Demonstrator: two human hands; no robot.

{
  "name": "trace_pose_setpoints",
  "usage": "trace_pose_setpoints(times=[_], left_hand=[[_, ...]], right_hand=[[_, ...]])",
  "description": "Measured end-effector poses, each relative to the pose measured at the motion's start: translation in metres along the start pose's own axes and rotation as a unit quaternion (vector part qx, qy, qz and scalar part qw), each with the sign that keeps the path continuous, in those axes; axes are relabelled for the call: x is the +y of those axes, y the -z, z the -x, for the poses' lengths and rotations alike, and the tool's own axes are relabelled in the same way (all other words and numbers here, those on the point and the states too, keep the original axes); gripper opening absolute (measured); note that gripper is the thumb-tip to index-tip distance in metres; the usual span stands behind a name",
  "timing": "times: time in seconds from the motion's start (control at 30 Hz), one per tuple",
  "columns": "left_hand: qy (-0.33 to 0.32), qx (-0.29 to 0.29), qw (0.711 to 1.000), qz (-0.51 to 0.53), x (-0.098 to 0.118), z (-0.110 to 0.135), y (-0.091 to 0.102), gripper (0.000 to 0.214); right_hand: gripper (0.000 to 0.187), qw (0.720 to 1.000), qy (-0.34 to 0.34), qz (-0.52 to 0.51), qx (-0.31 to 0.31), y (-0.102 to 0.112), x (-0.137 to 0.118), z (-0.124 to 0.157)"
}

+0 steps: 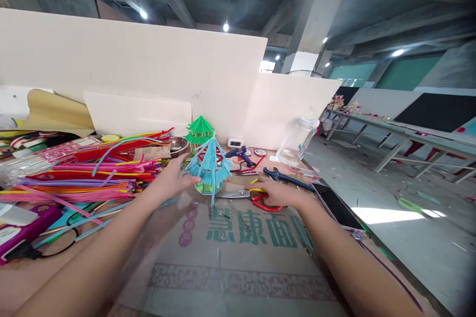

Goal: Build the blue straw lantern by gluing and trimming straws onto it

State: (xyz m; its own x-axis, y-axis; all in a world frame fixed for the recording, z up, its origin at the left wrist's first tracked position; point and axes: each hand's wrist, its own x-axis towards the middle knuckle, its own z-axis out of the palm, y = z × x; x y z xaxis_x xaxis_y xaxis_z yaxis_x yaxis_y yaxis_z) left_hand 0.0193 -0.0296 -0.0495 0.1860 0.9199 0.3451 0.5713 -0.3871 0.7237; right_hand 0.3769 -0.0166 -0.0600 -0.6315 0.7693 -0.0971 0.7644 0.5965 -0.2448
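A small pavilion model with a light blue pipe-cleaner roof and a green base stands in the middle of the worktable. My left hand is at its left side, thumb in front and fingers curled behind, gripping it. To its right, my right hand lies over the red and yellow handles of a pair of scissors, fingers closed around them. The metal blades point left, toward the model's base. Behind the blue model stands a green-roofed pavilion, partly hidden by it.
Bundles of coloured pipe cleaners fill the left. A blue glue gun, a small white clock, a clear jug, dark-handled pliers and a phone lie right. Printed board covers the front; a purple device sits left.
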Motion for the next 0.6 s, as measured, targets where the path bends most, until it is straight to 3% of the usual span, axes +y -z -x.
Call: trace_pose_setpoints(times=[0.07,0.2,0.37,0.6], left_hand=[[-0.006,0.001,1.000,0.022,-0.006,0.003,-0.012,0.088],[-0.024,0.065,0.996,0.053,-0.017,0.002,-0.032,0.076],[-0.037,0.073,0.995,0.047,-0.026,0.001,-0.037,0.070],[-0.060,0.091,0.992,0.058,-0.038,0.000,-0.027,0.050]], right_hand=[[0.053,1.000,-0.001,0.008,0.016,-0.002,-0.002,0.005],[0.039,0.999,0.002,-0.001,0.043,0.003,-0.006,0.026],[0.053,0.995,-0.042,-0.085,0.041,0.022,-0.014,0.049],[0.055,0.994,0.041,-0.073,0.071,0.053,-0.047,0.018]])
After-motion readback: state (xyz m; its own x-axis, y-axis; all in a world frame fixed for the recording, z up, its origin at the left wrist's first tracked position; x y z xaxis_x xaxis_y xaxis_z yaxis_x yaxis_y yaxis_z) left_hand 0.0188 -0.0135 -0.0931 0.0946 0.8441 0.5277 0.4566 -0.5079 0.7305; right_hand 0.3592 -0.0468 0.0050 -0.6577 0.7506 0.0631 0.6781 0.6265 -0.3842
